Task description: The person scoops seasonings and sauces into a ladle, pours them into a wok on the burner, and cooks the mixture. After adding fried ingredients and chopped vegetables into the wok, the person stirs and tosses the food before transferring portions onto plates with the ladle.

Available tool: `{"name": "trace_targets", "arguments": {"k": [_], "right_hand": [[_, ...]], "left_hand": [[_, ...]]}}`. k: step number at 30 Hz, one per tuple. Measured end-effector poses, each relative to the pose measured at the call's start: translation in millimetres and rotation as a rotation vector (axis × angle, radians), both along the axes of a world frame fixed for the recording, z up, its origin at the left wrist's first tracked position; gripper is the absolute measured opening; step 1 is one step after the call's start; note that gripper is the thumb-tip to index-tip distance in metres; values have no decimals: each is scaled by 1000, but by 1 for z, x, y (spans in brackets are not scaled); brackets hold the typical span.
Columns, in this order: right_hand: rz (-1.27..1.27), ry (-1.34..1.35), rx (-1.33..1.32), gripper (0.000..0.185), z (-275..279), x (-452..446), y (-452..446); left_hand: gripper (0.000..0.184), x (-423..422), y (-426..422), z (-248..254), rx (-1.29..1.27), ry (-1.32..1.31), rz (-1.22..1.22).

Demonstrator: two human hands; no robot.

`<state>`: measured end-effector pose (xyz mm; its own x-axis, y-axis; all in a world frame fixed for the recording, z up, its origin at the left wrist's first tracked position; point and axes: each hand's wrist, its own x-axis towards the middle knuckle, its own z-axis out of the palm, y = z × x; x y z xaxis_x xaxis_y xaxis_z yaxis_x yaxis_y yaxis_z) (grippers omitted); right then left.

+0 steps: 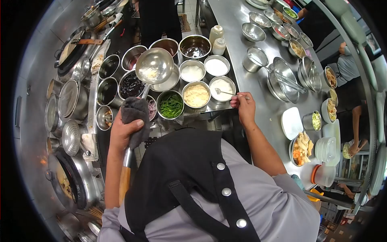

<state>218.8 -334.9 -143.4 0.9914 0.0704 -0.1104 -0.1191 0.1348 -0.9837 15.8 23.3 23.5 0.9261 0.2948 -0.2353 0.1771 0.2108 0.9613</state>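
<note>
My left hand [123, 132] is closed around the handle of a large ladle [155, 64], with a dark grey cloth [136, 117] wrapped between hand and handle. The ladle's bowl hangs over the containers, and a little pale stuff lies in it. My right hand [244, 105] pinches the end of a small spoon [229, 93]. The tip of that spoon is in a metal pot of white powder [222, 85]. Beside it stand a pot of chopped garlic-like pieces [196, 95] and one of cut green stalks [170, 105].
More pots stand behind, including dark sauce [195, 47] and white powder [217, 65]. Two squeeze bottles [217, 38] are at the back. Woks [66, 177] and strainers [71, 137] line the left. On the right counter sit metal bowls [282, 80] and a food-filled bowl [301, 149]. Other people stand around.
</note>
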Motion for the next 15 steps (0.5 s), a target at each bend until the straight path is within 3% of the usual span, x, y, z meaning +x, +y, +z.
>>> {"name": "trace_targets", "arguments": {"k": [2,8,13,15], "right_hand": [[-106,144,155,9,4,2,-4],[-163,210,250,9,12,6,-21],[-139,209,308,10,26,7,-16],[-94,210,341,10,42,12,6]], "left_hand": [[68,1,0,-2,10,-29,0],[68,-1,-4,-3,-3,-42,-17],[69,1,-10,-3,12,-35,-31],[70,5,-12,-2,111,-29,-151]]}}
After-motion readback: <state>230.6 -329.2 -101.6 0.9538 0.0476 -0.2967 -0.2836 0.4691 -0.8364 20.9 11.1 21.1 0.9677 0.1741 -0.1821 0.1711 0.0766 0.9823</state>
